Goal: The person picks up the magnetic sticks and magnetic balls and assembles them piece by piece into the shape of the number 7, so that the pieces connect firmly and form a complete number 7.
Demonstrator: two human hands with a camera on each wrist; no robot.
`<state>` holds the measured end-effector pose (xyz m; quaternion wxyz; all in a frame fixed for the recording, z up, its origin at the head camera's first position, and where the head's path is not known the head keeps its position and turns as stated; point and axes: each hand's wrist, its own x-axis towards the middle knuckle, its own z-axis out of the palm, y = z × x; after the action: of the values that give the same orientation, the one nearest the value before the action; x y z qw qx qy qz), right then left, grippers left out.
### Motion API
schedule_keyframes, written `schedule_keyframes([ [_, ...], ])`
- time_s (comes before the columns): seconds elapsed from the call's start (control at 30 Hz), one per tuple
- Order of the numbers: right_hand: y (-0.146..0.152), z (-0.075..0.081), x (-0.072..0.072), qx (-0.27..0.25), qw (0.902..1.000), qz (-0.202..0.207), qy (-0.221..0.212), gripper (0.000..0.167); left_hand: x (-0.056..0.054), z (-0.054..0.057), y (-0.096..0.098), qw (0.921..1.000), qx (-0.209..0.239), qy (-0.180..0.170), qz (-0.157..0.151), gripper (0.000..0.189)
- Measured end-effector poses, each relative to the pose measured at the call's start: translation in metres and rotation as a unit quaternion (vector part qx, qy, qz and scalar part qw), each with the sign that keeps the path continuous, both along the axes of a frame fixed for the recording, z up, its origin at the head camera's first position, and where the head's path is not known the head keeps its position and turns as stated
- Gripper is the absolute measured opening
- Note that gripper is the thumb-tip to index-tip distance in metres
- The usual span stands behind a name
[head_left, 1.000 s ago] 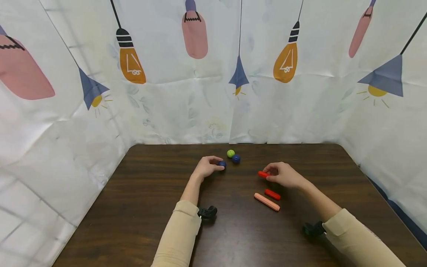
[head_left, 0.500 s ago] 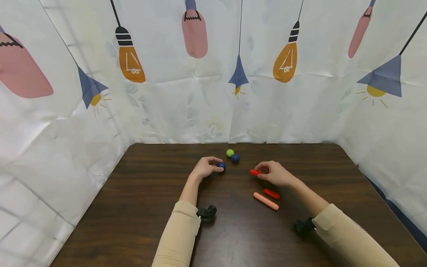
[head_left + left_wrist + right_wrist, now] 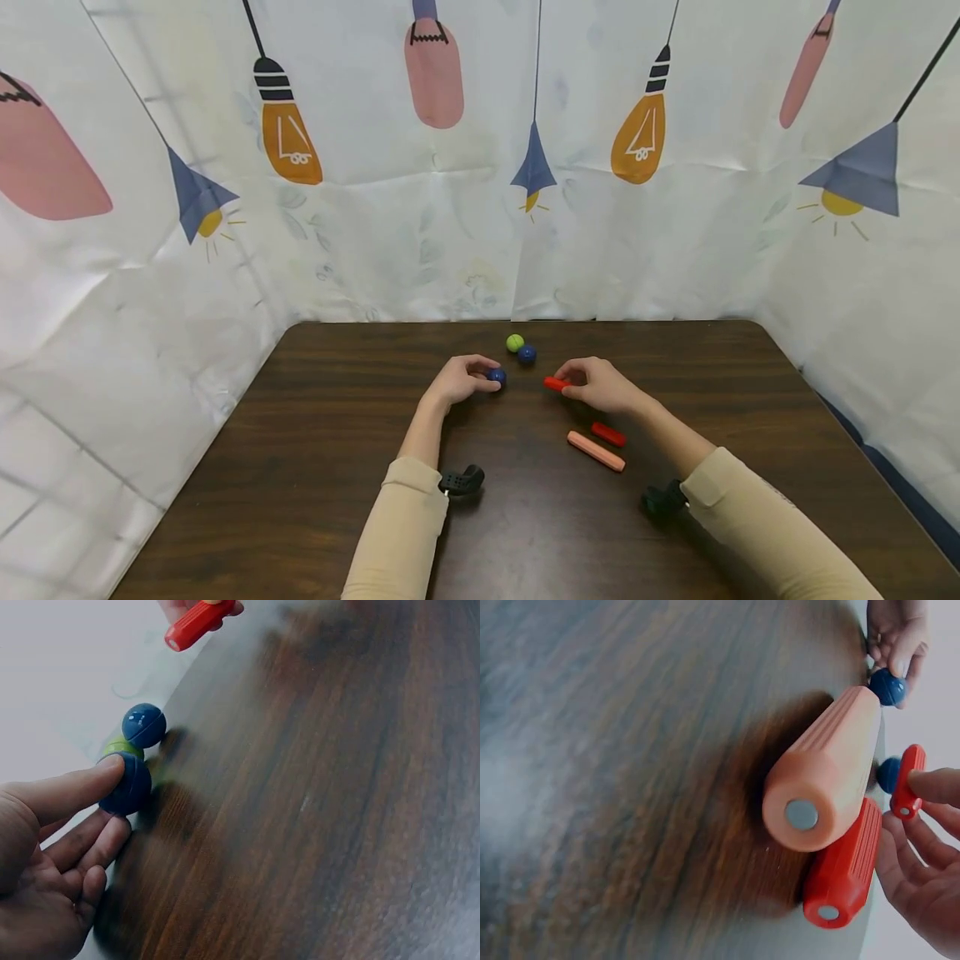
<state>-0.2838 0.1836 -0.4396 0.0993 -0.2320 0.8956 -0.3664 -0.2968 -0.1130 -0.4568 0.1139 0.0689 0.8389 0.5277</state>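
My left hand pinches a dark blue ball between thumb and fingers, close over the table. My right hand pinches a short red magnetic stick, held level to the right of that ball with a gap between them. In the right wrist view the held red stick shows a round metal disc in its end. Behind the hands, a second blue ball sits beside a yellow-green ball. Nearer than the right hand lie another red stick and a longer peach stick.
The dark wood table runs back to a white curtain printed with lamps and bulbs. A black wrist device hangs at the left cuff, and another dark device at the right cuff.
My right hand has moved left with the red stick, nearer to the held blue ball. The left hand has come slightly toward me with its ball. The lying sticks and other balls stay put.
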Motion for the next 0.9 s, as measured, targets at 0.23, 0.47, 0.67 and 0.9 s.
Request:
schedule_keyframes([
  [0.23,-0.01,0.001,-0.002,0.008,0.9999,0.008,-0.002,0.018,0.001,0.001,-0.005,0.999,-0.016,0.005,-0.041,0.031],
  [0.47,-0.019,-0.003,-0.006,-0.002,0.9999,0.011,-0.001,0.018,0.002,-0.001,-0.007,0.9973,-0.024,0.007,-0.07,0.032],
  [0.67,-0.026,-0.003,-0.008,0.002,0.9999,0.01,0.003,0.018,0.001,-0.003,-0.005,0.9976,-0.022,0.011,-0.065,0.031],
  [0.9,-0.032,-0.005,-0.01,0.006,0.9999,0.012,0.009,0.019,0.003,-0.001,-0.002,0.9977,-0.022,0.012,-0.063,0.031],
])
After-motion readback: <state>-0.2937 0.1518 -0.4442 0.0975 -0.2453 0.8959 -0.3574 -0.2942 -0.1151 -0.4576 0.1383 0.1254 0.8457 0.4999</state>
